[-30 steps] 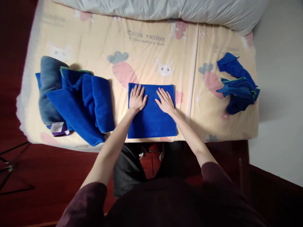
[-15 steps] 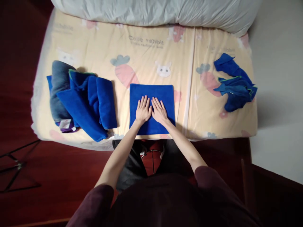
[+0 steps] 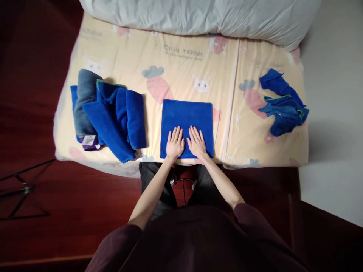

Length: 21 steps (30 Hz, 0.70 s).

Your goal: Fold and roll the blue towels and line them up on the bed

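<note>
Largest in our view is the bed [image 3: 181,71], its cream sheet printed with carrots and rabbits, and along its far side we see a pale, puffy quilt [image 3: 198,17]. On the left lies a loose heap of blue and grey-blue cloths [image 3: 109,126], one long piece of which slants down to the near edge of the bed; we think a nudge could send that end over the side. Directly in front of us is the square blue cloth [image 3: 187,113], lying flat with its near edge close to the edge of the bed. If we pressed hard and pulled toward ourselves, the grip of our palms could drag it over that edge or ruck it into creases, and uneven pressure from the two sides could skew its corners. Well apart on the right sits a crumpled pile of blue cloths [image 3: 283,102] with some green edging. Our left hand [image 3: 175,143] and right hand [image 3: 196,143] rest palm down on the near half of the square, fingers extended and slightly parted, thumbs close but not touching; neither has hold of anything. Smallest is a white label [image 3: 89,140] at the heap's lower end, too small for us to read.
</note>
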Tool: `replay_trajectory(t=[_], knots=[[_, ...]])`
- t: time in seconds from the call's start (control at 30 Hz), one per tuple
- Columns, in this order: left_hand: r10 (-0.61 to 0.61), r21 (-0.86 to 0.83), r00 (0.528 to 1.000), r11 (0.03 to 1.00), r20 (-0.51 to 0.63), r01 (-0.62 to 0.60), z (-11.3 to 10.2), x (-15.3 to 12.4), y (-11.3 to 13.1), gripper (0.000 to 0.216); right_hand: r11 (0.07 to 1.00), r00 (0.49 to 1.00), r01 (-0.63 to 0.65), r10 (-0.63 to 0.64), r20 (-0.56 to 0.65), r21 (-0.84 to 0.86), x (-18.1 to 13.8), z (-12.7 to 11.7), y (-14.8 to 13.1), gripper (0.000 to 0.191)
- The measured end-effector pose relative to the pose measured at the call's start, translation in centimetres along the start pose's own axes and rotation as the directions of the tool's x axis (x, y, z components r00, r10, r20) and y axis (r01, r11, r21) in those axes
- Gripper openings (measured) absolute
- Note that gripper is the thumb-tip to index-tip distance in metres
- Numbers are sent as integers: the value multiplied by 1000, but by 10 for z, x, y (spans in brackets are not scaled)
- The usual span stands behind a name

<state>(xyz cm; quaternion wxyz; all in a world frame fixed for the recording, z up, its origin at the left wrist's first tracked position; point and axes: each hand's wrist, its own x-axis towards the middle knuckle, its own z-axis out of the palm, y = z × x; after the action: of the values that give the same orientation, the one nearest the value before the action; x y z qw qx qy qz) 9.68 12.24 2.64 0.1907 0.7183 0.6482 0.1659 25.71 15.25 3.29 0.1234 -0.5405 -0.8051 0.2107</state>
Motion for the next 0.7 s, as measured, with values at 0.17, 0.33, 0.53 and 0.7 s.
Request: replay_trajectory(t=[0.17,0.33,0.53,0.7], knots=[[-65,-7,998,998,11,65,-16,-37,-32,66,992,991,-122,121,-56,-23,-21,-14,33,60],[-53,2,998,999,-36,54,-8,-33,-13,68,986,985,-156,151,-77,-57,-24,4,-4,59],[-43,2,999,999,4,43,-2,-64,-8,66,991,990,-127,124,-67,-48,-69,11,-12,56],[-91,31,995,995,-34,92,-21,-106,-41,67,968,964,-239,228,-136,-73,-109,-17,29,57]])
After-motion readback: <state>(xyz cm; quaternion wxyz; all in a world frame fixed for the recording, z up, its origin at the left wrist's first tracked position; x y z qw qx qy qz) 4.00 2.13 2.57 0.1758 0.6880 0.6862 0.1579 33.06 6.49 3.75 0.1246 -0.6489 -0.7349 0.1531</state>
